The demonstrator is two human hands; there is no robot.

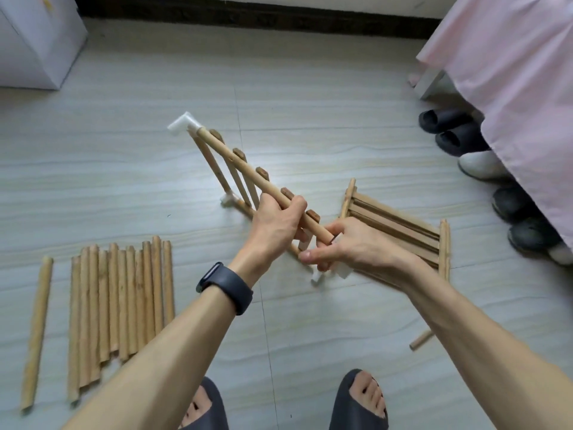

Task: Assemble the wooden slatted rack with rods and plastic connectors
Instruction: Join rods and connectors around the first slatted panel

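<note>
Spare rods (124,290) are lying left of the hands, the left hand (276,225) is gripping the rod (235,162) slanting far-left to near-right, and the right hand (350,246), just beside its near end, is pinching a connector (337,238) there.

The right hand (350,246) covers the near end of the top rod (235,159) and most of the plastic connector (337,238) it grips, so the joint cannot be seen. The right forearm (465,321) hides part of the second slatted panel (400,225) and all but the tip of a loose rod (421,340) at lower right. The white box (34,41) at upper left runs off the frame.
</note>
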